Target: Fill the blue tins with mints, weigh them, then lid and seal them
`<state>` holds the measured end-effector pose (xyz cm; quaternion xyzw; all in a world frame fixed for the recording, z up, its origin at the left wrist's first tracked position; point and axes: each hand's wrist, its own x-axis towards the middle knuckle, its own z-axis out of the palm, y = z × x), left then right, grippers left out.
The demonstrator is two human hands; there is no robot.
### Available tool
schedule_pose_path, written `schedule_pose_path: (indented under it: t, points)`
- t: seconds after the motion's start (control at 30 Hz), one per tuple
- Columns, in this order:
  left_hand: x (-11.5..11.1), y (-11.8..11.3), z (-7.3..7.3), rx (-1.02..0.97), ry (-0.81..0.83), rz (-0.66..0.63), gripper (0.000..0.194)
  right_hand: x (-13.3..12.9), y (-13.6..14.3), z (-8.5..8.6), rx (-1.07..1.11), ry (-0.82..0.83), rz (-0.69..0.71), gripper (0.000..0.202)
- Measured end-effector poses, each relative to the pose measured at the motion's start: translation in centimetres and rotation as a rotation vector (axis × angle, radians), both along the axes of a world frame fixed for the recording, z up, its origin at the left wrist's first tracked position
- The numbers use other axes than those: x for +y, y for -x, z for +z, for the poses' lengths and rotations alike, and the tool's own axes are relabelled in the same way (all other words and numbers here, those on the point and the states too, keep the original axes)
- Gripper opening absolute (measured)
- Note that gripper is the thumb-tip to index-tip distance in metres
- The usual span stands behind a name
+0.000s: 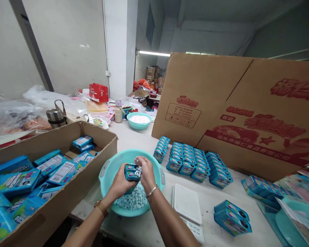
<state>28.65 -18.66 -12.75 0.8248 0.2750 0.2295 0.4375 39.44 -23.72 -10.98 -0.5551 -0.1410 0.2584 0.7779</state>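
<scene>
Over a turquoise basin [108,167], my left hand [119,185] grips small blue candy boxes [131,174] with their open tops facing up. My right hand [147,174] is cupped against the boxes' right side, with white candies [138,171] showing between its palm and the openings. One pale piece sits at its fingertips. Below both hands, the basin holds a heap of pale blue candies [132,202]. My fingers partly hide the boxes, so their exact number is unclear.
A carton [103,151] of blue boxes stands left. Right of the basin are a white scale [187,206], rows of blue boxes [187,161] and a separate group of boxes [232,218]. Behind them rises a large cardboard sheet [211,85]. A smaller bowl [139,125] holds white candies.
</scene>
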Motion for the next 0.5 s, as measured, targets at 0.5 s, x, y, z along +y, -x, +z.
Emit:
schedule_pose_path:
  t: [0.5]
  points:
    - [1.2,-1.6,3.9,0.857,-0.578,-0.687,0.069,-2.1,-6.1,-4.8,-0.778,0.98,0.616,0.036]
